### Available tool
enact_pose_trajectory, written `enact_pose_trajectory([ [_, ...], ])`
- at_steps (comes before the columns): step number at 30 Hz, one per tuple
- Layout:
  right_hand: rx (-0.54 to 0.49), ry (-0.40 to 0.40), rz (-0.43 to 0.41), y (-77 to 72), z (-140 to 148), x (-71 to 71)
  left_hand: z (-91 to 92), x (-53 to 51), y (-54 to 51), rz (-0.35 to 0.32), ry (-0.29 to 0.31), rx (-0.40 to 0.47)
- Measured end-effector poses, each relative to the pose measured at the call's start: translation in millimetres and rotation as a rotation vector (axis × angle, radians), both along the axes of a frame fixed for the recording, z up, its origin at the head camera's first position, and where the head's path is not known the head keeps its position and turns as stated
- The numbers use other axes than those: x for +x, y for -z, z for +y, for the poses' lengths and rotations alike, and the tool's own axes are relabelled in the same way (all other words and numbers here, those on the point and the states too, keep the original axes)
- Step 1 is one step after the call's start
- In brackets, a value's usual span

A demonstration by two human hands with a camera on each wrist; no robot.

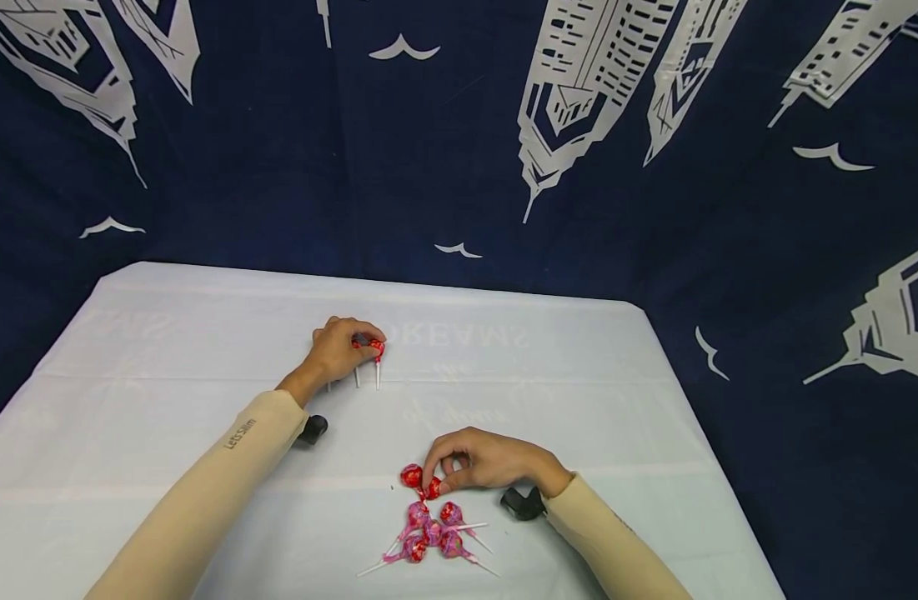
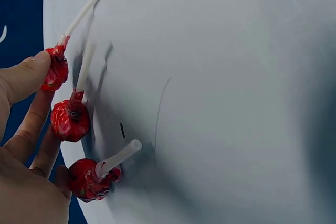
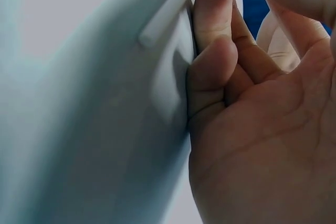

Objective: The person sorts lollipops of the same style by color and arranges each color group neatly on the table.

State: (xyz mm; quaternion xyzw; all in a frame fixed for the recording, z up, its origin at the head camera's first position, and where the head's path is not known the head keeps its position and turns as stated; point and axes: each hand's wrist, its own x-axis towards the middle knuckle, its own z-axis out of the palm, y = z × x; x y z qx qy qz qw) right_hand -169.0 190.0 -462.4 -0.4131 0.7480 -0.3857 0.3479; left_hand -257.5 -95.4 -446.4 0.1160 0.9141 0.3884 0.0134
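Person's L hand (image 1: 343,346), thumb & fingers bent, pinches a red lollipop (image 1: 378,347) toward far side of white table (image 1: 579,375), two more reds (image 2: 70,120) alongside. Nearer me, R hand (image 1: 489,458), fingertips nearly together, pinches another red lollipop (image 1: 434,488) nr pink lollipops (image 1: 432,532).

1. Left sleeve (image 1: 211,492): beige, smooth, close-fitting, ends at the wrist.
2. Print (image 1: 239,434) on it: small dark letters, reads "Let's Slim", runs along the forearm near the cuff.
3. Right sleeve (image 1: 616,546): same beige, same cut. Small dark mark (image 1: 624,522) near its outer edge, too edge-on to read.
4. Left wrist camera (image 1: 315,428): black, rounded, sticks out beside the cuff.
5. Right wrist camera (image 1: 524,505): black, chunky, notched along the top.
6. Hands: left hand (image 1: 342,347), right hand (image 1: 492,459), both bare past the cuffs.
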Motion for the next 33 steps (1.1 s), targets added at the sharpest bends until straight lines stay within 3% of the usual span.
enact_pose_trajectory([
  [24, -0.008, -0.01, 0.012, -2.1, 0.3, 0.2, 3.0, -2.7, 4.9, -0.053, -0.001, -0.05],
  [33, 0.0, -0.01, 0.012, -2.9, 0.4, -0.4, 4.0, -2.2, 0.3, -0.041, 0.002, -0.035],
])
